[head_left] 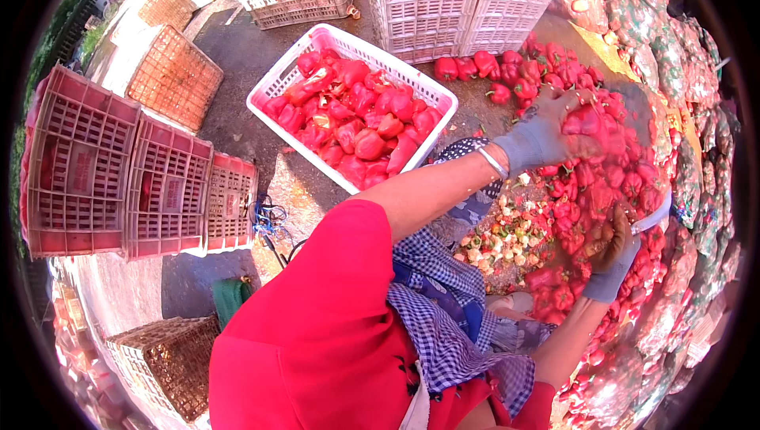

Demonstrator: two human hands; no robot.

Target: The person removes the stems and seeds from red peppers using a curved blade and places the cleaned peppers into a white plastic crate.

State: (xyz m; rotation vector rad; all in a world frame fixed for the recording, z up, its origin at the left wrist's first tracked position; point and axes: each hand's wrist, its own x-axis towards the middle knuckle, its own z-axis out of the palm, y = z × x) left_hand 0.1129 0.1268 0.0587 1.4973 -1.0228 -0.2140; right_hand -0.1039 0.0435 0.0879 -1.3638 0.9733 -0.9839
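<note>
My left hand (546,133), in a grey-blue glove, reaches over a heap of red bell peppers (562,212). Its thumb and fingers lie on either side of one red bell pepper (584,121), slightly blurred. My right hand (611,252), gloved the same way with stained fingers, is closed on a knife with a pale blade (654,215) pointing away to the right. Cut-off pepper cores and stem ends (499,244) are scattered on the ground between my arms. A white plastic crate (273,82) filled with red peppers, some visibly cut open, stands left of the heap.
Stacked crates (427,7) stand at the far side, beside another crate (305,3). More crates (87,169) line the left, with a tan crate (170,363) low on that side. Filled net sacks (665,58) bank up along the right, bordering the pepper heap.
</note>
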